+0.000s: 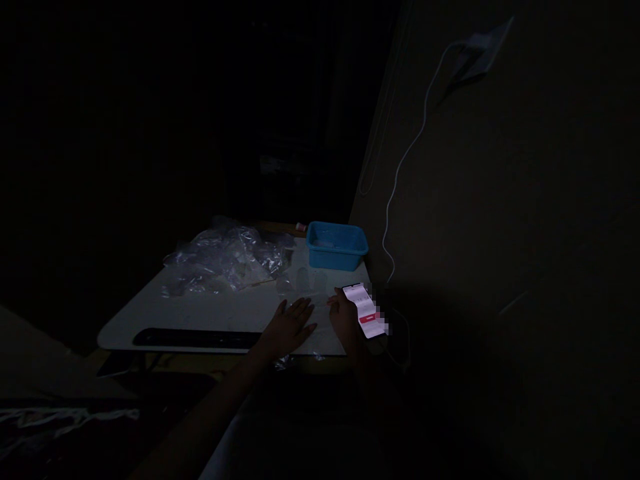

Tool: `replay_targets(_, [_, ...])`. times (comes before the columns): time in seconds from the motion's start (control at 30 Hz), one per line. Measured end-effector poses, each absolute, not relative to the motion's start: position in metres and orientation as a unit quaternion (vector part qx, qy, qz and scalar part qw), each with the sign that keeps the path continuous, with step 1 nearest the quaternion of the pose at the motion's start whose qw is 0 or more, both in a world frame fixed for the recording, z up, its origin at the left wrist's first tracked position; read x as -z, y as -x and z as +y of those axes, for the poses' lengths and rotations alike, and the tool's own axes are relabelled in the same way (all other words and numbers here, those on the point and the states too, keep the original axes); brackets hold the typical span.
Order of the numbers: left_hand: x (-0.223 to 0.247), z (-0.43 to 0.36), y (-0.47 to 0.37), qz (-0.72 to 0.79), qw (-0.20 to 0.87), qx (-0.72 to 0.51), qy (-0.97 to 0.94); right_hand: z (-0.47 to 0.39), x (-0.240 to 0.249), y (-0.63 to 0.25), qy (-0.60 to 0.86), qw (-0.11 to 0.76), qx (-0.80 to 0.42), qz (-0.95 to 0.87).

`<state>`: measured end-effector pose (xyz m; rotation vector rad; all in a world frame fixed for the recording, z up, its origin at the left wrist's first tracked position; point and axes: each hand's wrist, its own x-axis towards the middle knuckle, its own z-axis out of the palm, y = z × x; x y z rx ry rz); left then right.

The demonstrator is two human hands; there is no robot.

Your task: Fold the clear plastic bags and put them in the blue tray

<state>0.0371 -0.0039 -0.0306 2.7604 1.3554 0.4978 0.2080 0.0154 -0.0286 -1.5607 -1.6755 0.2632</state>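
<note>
A clear plastic bag (pixel 323 333) lies flattened at the front right of the white table (pixel 200 313), its crinkled edge hanging over the front. My left hand (pixel 289 328) rests palm down on the bag's left side, fingers spread. At the right side of the bag, my right hand (pixel 344 319) has its fingers bent inward, seemingly pinching the plastic; dim light hides the exact grip. Right beside that hand is a phone (pixel 367 308) with a lit screen. A heap of crumpled clear plastic bags (pixel 233 253) covers the table's back left.
A blue plastic basin (pixel 336 259) stands at the back right, with a small white and red item (pixel 301 227) left of it. A white cable (pixel 397 177) hangs along the right wall from a fixture (pixel 483 53). A dark slot (pixel 197 339) runs along the table's front edge.
</note>
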Motion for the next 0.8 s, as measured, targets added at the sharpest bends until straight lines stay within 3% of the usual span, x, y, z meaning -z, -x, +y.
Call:
replay_targets(0.33, [0.026,-0.004,-0.036,0.441,0.055,-0.188,-0.876,0.014,0.024,-0.207,0.637,0.377,-0.096,-0.666])
replay_targets(0.5, [0.02,0.001,-0.027,0.435,0.259,-0.33,-0.797,0.014,0.023,-0.207,0.64,0.372,-0.094,-0.666])
replay_targets(0.67, [0.021,0.004,-0.019,0.273,0.546,-0.55,-0.57,0.014,0.024,-0.206,0.641,0.374,-0.101,-0.662])
replay_targets(0.8, [0.025,0.009,-0.016,0.239,0.581,-0.61,-0.483,0.015,0.023,-0.207,0.637,0.373,-0.101,-0.667])
